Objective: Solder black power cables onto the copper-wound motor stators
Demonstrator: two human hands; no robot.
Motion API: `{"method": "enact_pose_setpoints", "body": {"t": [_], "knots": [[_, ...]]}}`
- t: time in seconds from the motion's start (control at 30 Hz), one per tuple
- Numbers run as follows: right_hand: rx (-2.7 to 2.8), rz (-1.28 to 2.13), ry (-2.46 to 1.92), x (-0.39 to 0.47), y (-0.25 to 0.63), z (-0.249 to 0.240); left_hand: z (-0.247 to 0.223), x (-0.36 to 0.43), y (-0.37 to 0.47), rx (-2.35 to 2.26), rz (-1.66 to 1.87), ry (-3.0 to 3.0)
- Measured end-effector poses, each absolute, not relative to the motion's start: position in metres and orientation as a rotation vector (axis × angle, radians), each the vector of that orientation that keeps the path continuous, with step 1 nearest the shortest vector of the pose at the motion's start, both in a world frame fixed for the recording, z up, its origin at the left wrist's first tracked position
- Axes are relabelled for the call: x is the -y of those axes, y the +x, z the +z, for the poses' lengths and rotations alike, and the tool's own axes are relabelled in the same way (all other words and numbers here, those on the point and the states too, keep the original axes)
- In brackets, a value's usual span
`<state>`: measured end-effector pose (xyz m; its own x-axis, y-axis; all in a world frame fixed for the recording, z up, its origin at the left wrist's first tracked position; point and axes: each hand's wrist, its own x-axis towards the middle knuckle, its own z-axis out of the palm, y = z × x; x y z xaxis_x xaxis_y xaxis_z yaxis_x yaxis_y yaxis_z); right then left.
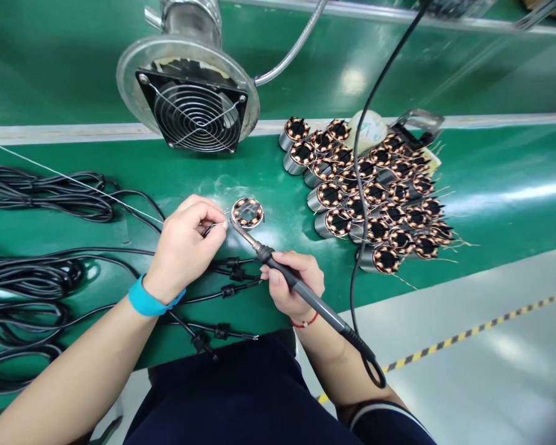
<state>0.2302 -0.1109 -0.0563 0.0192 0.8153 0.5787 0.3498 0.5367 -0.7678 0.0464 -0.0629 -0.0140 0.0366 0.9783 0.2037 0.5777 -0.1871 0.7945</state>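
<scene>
A soldering iron (306,292) is gripped in my right hand (299,281), its metal tip pointing up and left. The tip meets the fingertips' area of my left hand (189,238), close to the left side of a motor stator (247,213) with copper windings. Thumb and index finger of my left hand pinch a thin solder wire (134,206), which trails away to the upper left. Whether the tip touches the solder or a stator lead is too small to tell. A black cable runs under my left hand.
Several similar stators (330,195) stand grouped on the right of the green bench (204,179). Coiled black cables (28,198) lie at left, their ends near my body. A fan (197,114) hangs behind. The iron's cord (359,167) crosses before the stators.
</scene>
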Motion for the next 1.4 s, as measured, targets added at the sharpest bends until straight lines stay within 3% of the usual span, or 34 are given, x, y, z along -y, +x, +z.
{"method": "enact_pose_setpoints", "body": {"t": [1.17, 1.4], "knots": [[1.764, 0.657, -0.924, 0.102, 0.228, -0.057, -0.013, 0.063, 0.047, -1.589, 1.014, 1.812], [1.804, 0.726, -1.041, 0.089, 0.225, -0.031, -0.015, 0.063, 0.046, -1.578, 1.028, 1.818]]}}
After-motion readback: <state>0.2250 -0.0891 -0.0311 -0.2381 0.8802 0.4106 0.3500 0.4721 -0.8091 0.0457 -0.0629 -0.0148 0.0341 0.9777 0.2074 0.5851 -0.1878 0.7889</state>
